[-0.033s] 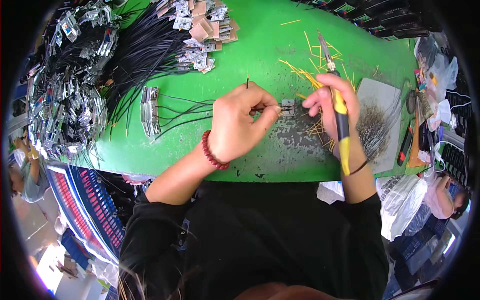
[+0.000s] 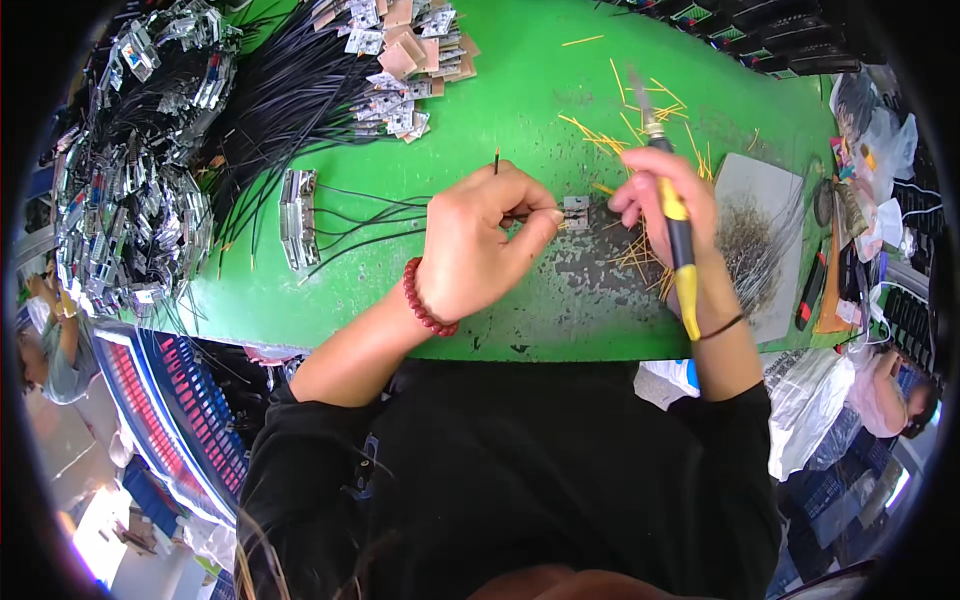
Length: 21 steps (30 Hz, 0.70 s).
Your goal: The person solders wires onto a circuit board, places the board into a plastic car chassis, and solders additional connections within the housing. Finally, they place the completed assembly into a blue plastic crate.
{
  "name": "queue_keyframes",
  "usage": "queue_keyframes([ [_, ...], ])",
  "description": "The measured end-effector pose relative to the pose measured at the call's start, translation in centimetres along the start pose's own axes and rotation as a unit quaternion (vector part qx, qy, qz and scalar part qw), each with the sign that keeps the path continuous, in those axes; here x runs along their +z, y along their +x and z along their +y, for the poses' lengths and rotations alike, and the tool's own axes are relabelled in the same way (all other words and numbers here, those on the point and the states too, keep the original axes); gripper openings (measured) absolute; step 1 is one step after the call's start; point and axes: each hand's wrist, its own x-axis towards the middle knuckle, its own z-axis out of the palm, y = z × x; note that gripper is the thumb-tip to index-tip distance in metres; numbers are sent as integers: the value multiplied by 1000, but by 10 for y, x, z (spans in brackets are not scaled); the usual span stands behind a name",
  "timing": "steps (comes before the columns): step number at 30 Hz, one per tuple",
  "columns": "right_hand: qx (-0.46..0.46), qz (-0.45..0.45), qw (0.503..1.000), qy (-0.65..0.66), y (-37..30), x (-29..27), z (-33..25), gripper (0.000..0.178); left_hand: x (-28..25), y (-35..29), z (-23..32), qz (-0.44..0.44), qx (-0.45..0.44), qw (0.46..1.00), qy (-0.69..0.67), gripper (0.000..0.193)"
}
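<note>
My left hand (image 2: 485, 240), a red bead bracelet at its wrist, pinches black wires (image 2: 375, 215) between thumb and forefinger. At its fingertips lies a small silvery circuit board (image 2: 576, 212); whether the wires touch it is hard to see. One wire end sticks up above the knuckles. To the left, these wires run to a folded metallic strip part (image 2: 298, 222). My right hand (image 2: 668, 205) grips a soldering iron (image 2: 680, 240) with a yellow and black handle, its tip blurred and pointing to the far side, away from the board.
Bundled black wires with small boards (image 2: 400, 60) and a heap of metallic parts (image 2: 140, 200) fill the far left. Yellow sticks (image 2: 600, 138) lie scattered beyond the board. A grey, soot-marked plate (image 2: 765, 180) lies right of my right hand. Other people sit at both sides.
My right hand and the soldering iron have shifted slightly, the tip moving a little left. The left hand stays nearly in place with the wires.
</note>
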Motion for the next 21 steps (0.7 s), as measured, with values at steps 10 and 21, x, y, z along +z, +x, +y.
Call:
queue_keyframes([
  [10,-300,-274,861,-307,35,-7,11,27,1,0,-7,-19,0,999,-28,10],
  [21,-281,-286,889,-221,31,7,17,27,-7,1,-6,-32,23,999,-1,14],
])
